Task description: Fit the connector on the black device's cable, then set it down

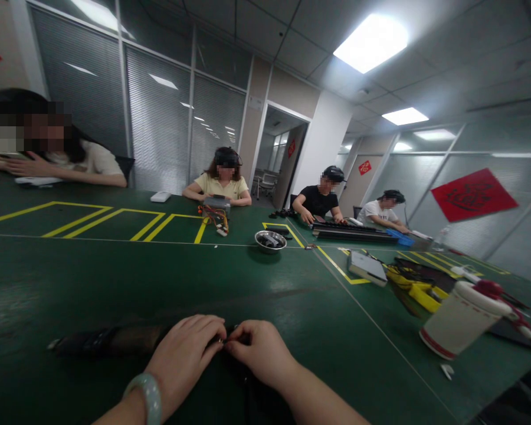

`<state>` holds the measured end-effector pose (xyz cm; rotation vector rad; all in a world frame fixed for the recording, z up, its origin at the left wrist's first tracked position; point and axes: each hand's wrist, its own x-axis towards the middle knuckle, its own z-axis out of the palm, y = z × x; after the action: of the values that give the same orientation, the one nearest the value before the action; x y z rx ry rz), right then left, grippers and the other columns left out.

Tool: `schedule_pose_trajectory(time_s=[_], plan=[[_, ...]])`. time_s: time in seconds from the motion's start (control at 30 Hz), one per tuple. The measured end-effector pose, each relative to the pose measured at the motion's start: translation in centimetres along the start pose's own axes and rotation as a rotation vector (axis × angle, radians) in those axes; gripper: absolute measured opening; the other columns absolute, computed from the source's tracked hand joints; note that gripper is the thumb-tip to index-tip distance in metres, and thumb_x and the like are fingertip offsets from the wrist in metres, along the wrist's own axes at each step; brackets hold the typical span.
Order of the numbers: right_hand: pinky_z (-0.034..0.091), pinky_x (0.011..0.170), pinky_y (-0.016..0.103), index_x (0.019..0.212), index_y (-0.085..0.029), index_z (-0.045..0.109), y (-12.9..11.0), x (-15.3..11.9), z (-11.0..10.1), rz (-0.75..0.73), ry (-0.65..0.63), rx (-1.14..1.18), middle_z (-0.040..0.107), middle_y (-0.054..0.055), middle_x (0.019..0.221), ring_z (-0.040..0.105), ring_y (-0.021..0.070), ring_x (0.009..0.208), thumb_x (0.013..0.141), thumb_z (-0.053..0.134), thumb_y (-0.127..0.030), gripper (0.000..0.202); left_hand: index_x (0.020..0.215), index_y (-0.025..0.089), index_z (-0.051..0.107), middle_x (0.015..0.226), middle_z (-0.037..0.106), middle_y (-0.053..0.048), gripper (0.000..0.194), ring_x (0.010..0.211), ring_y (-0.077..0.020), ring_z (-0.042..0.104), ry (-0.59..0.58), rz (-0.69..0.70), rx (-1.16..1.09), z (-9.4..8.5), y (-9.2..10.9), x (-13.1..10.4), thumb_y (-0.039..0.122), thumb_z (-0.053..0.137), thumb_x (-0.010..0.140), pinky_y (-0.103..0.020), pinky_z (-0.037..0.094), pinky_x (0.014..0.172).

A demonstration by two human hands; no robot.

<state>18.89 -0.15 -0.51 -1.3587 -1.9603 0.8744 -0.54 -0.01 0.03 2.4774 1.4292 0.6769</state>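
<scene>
Low in the middle of the head view, my left hand (pixel 188 351), with a pale bangle (pixel 147 396) on its wrist, is closed with thumb and fingertips pinched. Facing it, my right hand (pixel 263 354) is also in a pinch, and the fingertips of both hands nearly meet. A tiny shiny bit shows at the left fingertips, too small to name. Behind and left of my left hand, a long dark object (pixel 110 341) lies on the green table (pixel 159 283). Something black is partly hidden beneath my hands.
A metal bowl (pixel 270 241) with small dark parts stands ahead. To the right are a silver box (pixel 367 268), a yellow item (pixel 427 295) with cables and a large white cup (pixel 462 321). Several people sit along the far side, one behind a device with wires (pixel 216 215).
</scene>
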Motion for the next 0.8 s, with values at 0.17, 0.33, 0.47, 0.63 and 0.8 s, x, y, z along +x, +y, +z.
schedule_pose_trajectory(time_s=[0.17, 0.33, 0.47, 0.63, 0.8], plan=[[0.036, 0.056, 0.018, 0.081, -0.020, 0.070, 0.19, -0.09, -0.01, 0.024, 0.000, 0.004, 0.066, -0.001, 0.074, 0.056, 0.0098, 0.064, 0.079, 0.063, -0.031, 0.013, 0.090, 0.029, 0.063, 0.106, 0.064, 0.002, 0.011, 0.106, -0.0213, 0.056, -0.001, -0.002, -0.006, -0.11, 0.04, -0.18, 0.026, 0.054, 0.085, -0.040, 0.040, 0.094], [0.034, 0.055, 0.018, 0.078, -0.020, 0.070, -0.07, -0.11, -0.16, 0.024, 0.008, -0.012, 0.066, -0.002, 0.072, 0.055, 0.0090, 0.063, 0.078, 0.064, -0.029, 0.011, 0.090, 0.029, 0.063, 0.105, 0.065, 0.002, 0.012, 0.103, -0.0208, 0.057, 0.003, -0.003, -0.006, -0.09, -0.04, -0.08, 0.026, 0.053, 0.085, -0.039, 0.041, 0.093], [0.034, 0.054, 0.017, 0.077, -0.019, 0.069, -0.28, 0.05, -0.16, 0.051, 0.027, -0.016, 0.066, -0.002, 0.072, 0.055, 0.0084, 0.063, 0.077, 0.065, -0.028, 0.010, 0.090, 0.028, 0.063, 0.104, 0.065, 0.001, 0.013, 0.101, -0.0209, 0.058, 0.025, 0.012, 0.005, 0.13, -0.04, -0.07, 0.026, 0.052, 0.084, -0.039, 0.041, 0.092], [0.034, 0.053, 0.017, 0.076, -0.018, 0.068, -0.12, 0.10, 0.07, 0.071, 0.054, -0.006, 0.066, -0.002, 0.071, 0.055, 0.0081, 0.061, 0.077, 0.064, -0.026, 0.009, 0.103, 0.028, 0.061, 0.106, 0.065, 0.000, 0.031, 0.102, -0.0206, 0.058, 0.098, 0.030, 0.022, 0.17, 0.33, -0.38, 0.016, 0.050, 0.078, -0.040, 0.040, 0.096], [0.034, 0.053, 0.017, 0.076, -0.018, 0.067, 0.05, -0.05, 0.20, 0.075, 0.054, 0.008, 0.065, -0.002, 0.070, 0.055, 0.0080, 0.061, 0.077, 0.065, -0.026, 0.009, 0.102, 0.025, 0.062, 0.106, 0.065, -0.002, 0.031, 0.102, -0.0214, 0.058, 0.109, 0.013, 0.018, 0.18, 0.41, -0.39, 0.015, 0.046, 0.078, -0.041, 0.040, 0.096]])
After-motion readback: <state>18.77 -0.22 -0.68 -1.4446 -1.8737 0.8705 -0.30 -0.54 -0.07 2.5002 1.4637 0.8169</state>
